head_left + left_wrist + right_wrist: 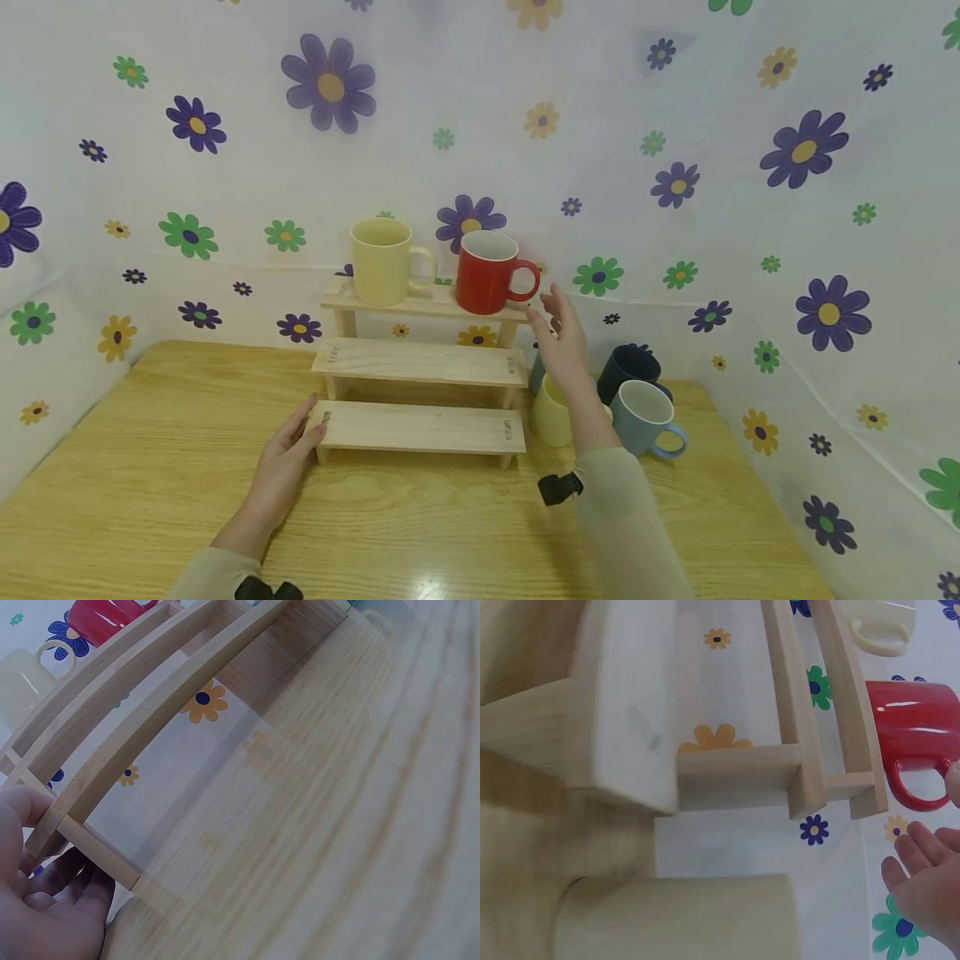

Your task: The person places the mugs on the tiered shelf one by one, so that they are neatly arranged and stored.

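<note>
A three-step wooden shelf (420, 427) stands on the table. My left hand (288, 450) holds its lowest board at the left end; in the left wrist view the thumb (26, 804) lies on the board's edge and the other fingers reach under it. On the top step sit a pale yellow mug (381, 262) and, to its right, a red mug (483, 275), both upright with handles to the right. My right hand (564, 342) is beside the red mug's handle, fingers spread and holding nothing. Whether its thumb touches the handle, I cannot tell.
Right of the shelf, several mugs stand close together under my right forearm: another yellow mug (552, 417), a light blue mug (643, 417) and a dark blue mug (628, 367). One more behind is mostly hidden. A flowered cloth (480, 150) hangs behind the table (420, 525).
</note>
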A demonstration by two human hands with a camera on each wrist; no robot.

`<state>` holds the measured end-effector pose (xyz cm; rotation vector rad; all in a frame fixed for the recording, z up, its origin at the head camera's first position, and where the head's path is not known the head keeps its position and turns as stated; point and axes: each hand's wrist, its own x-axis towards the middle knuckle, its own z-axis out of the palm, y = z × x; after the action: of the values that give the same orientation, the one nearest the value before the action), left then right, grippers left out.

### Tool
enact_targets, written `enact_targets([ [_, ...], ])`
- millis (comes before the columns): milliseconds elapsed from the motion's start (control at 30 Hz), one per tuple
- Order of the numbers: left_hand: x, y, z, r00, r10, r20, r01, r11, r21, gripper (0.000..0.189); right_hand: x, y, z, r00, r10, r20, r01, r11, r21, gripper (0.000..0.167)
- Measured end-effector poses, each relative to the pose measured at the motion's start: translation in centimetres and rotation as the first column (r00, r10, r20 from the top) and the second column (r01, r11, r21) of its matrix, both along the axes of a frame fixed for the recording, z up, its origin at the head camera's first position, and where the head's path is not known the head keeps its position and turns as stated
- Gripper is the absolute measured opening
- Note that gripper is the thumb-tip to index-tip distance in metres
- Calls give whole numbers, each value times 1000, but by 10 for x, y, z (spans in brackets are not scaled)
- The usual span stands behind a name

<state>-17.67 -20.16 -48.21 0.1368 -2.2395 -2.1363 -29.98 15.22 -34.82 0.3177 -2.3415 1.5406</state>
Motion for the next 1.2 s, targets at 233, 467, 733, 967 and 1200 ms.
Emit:
enact_targets([
  [233, 0, 1, 0, 1000, 5, -1, -5, 1000, -1, 64, 31, 21, -25, 998, -38, 52, 35, 998, 59, 61],
  [467, 0, 1, -1, 1000, 8, -6, -8, 1000, 4, 64, 53, 48, -42, 994, -100, 37, 89, 971, 221, 61],
  [733, 0, 0, -1, 1000, 6, -7, -5, 1000, 5, 64, 63, 76, -56, 999, -38, -3, 37, 950, 311, 65],
  [967, 0, 1, -2, 1000, -1, -9, 1, 1000, 15, 65, 65, 88, -58, 998, -22, 62, -5, 909, 416, 68],
  [1200, 0, 0, -1, 1000, 1, -9, -1, 1000, -4, 67, 65, 93, -62, 994, -11, 113, -42, 887, 459, 67],
])
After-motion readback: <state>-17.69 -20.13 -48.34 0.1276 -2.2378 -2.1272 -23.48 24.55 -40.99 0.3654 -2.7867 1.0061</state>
